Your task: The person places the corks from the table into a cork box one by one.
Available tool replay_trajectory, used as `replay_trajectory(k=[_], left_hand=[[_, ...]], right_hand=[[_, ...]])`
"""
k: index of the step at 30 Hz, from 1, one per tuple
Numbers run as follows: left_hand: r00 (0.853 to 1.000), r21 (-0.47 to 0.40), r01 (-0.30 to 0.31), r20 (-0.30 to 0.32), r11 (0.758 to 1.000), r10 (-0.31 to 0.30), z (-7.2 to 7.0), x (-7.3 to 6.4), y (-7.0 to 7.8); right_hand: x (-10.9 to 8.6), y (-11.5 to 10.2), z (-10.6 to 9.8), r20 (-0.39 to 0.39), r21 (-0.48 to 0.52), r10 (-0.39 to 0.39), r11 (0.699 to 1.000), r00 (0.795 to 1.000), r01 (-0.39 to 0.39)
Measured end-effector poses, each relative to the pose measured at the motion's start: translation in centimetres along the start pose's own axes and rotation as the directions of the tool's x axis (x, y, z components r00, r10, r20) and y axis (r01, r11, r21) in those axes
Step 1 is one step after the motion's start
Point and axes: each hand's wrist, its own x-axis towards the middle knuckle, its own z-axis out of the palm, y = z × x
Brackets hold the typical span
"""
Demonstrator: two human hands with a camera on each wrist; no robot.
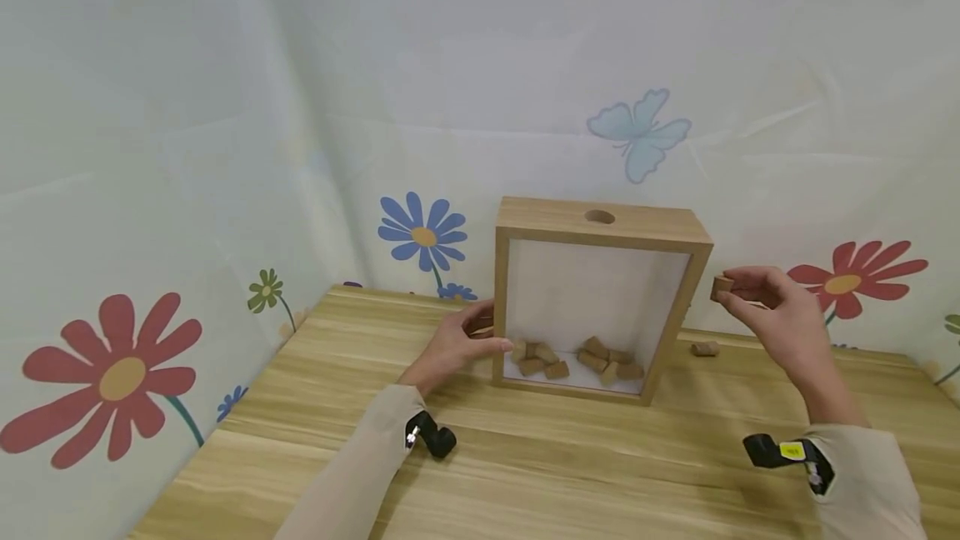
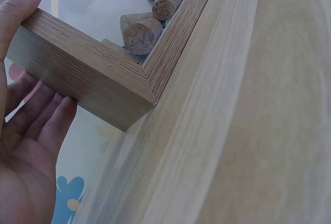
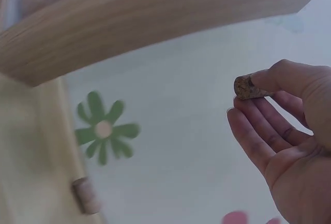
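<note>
A wooden display box [image 1: 595,233] with a clear front and a round hole in its top stands upright on the table. Behind its front pane lie several corks [image 1: 592,362] in two heaps along the bottom. My left hand [image 1: 457,342] holds the box by its left side, the thumb over the front frame and the other fingers against the side wall [image 2: 62,69]. To the right of the box, my right hand [image 1: 780,315] is raised, pinching one cork [image 3: 243,87] between thumb and fingers. Below that hand another cork [image 1: 705,348] lies on its side on the table.
The wood-grain table [image 1: 525,448] runs back to a pale cloth backdrop [image 1: 450,107] printed with flowers and a butterfly. A black camera mount sits on each wrist, over light sleeves [image 1: 352,461].
</note>
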Motion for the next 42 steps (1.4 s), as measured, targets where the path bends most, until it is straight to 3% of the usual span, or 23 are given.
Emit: replay_trajectory(k=[4,12,17,22,30,37,42], left_hand=[[1.0,-0.005,0.003,-0.003,1.0,-0.003,0.0,0.0,0.0],[1.0,-0.003,-0.007,0.0,1.0,0.007,0.1,0.0,0.0],[1.0,0.001,-0.009,0.006,1.0,0.009,0.1,0.0,0.3],[1.0,0.001,-0.005,0.004,1.0,0.005,0.1,0.0,0.3],[1.0,0.003,-0.007,0.009,1.0,0.007,0.0,0.0,0.1],[1.0,-0.026,-0.021,0.008,0.999,0.021,0.0,0.1,0.0],[1.0,-0.017,-0.015,0.002,1.0,0.015,0.1,0.2,0.1]], right_hand=[[0.7,-2.2,-1.0,-0.034,0.074,-0.049,0.996,0.998,0.051],[2.5,-7.3,-3.0,-0.098,0.056,-0.112,0.991,0.989,0.118],[3.5,-10.2,-3.4,-0.095,0.048,-0.145,0.987,0.985,0.15],[4.4,-12.4,-2.3,-0.03,0.016,-0.212,0.977,0.977,0.213],[5.3,-14.2,0.6,0.062,-0.011,-0.317,0.948,0.946,0.318],[6.0,-15.0,2.6,0.132,0.014,-0.34,0.94,0.931,0.341],[6.5,-15.6,3.8,0.138,-0.01,-0.364,0.929,0.921,0.369]])
